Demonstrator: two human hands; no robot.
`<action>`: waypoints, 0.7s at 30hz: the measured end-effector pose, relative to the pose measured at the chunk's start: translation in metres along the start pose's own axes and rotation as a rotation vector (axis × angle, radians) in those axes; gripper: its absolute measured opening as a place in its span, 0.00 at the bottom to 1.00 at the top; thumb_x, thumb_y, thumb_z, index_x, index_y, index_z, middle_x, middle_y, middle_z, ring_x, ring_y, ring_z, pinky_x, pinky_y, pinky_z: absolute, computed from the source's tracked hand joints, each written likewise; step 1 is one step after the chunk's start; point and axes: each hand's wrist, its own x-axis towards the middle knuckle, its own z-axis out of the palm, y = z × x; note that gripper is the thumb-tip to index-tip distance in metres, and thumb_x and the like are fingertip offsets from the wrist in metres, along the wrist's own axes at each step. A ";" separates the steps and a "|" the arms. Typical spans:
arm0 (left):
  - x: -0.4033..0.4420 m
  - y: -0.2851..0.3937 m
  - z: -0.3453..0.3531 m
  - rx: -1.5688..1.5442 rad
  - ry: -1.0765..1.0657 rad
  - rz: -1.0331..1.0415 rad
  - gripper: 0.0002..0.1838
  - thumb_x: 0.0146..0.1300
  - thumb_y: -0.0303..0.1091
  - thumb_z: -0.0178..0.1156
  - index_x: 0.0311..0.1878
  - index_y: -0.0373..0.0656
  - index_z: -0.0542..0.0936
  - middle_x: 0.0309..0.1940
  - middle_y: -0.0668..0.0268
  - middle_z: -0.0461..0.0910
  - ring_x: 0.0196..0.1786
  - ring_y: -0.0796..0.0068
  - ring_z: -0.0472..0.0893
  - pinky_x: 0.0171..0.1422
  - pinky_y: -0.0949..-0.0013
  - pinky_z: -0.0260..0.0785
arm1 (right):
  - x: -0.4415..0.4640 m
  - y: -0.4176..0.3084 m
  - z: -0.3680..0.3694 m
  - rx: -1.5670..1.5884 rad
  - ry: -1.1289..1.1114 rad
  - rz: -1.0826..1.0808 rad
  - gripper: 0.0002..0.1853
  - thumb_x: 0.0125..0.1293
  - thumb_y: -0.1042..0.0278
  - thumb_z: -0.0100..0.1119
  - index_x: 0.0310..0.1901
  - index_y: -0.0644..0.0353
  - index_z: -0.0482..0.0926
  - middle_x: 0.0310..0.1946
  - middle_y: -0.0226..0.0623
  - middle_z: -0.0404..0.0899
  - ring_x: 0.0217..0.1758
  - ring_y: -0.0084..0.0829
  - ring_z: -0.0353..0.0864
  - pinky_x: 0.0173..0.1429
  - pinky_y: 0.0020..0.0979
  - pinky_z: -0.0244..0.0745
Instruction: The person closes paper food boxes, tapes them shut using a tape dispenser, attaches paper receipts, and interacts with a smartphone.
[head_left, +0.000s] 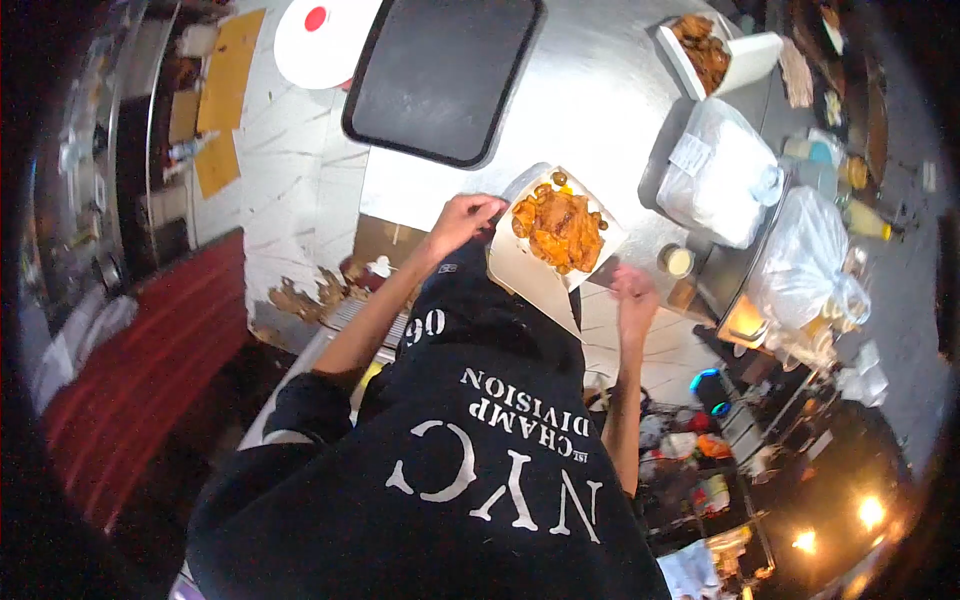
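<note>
An open paper takeout box [530, 277] stands at the near edge of the metal table, its lid flap folded down toward my body. Inside lies orange-brown saucy meat [560, 228] with several olive-like round pieces. At the box's left edge is my left hand [465, 222], fingers curled and tips pressed together; whether they grip anything is hidden. My right hand [635, 290] is smeared by motion just off the box's lower right corner, so its fingers cannot be made out.
A black tray [440, 80] lies beyond the box, beside a white round lid [325, 40] with a red dot. Another open box of meat [702, 52] sits at the far right. Tied plastic bags [715, 175] and a small cup [677, 262] stand to the right.
</note>
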 end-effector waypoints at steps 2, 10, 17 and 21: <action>0.014 0.010 0.002 0.137 -0.029 0.010 0.18 0.70 0.44 0.58 0.55 0.43 0.82 0.37 0.70 0.83 0.37 0.81 0.79 0.36 0.75 0.75 | 0.033 -0.060 -0.003 -0.290 0.072 -0.239 0.11 0.69 0.64 0.61 0.43 0.65 0.83 0.35 0.31 0.83 0.38 0.23 0.81 0.40 0.27 0.79; 0.038 0.023 0.009 0.152 -0.104 0.067 0.17 0.65 0.43 0.65 0.53 0.46 0.85 0.36 0.69 0.85 0.29 0.82 0.77 0.30 0.76 0.71 | 0.168 -0.162 0.139 -0.802 -0.842 -0.321 0.16 0.59 0.56 0.68 0.39 0.61 0.87 0.31 0.37 0.86 0.35 0.25 0.83 0.43 0.29 0.76; 0.035 0.002 0.022 0.184 0.023 0.193 0.19 0.64 0.45 0.65 0.51 0.43 0.85 0.35 0.65 0.84 0.34 0.79 0.78 0.38 0.72 0.72 | 0.198 -0.167 0.149 -0.908 -1.330 -0.365 0.16 0.56 0.54 0.71 0.41 0.55 0.89 0.33 0.35 0.87 0.37 0.27 0.83 0.46 0.30 0.76; 0.033 -0.004 0.030 0.386 0.135 0.336 0.19 0.63 0.45 0.65 0.50 0.41 0.85 0.39 0.59 0.85 0.42 0.69 0.83 0.48 0.68 0.74 | 0.191 -0.174 0.152 -0.994 -1.364 -0.402 0.16 0.57 0.55 0.72 0.43 0.55 0.88 0.34 0.36 0.87 0.39 0.28 0.83 0.48 0.31 0.76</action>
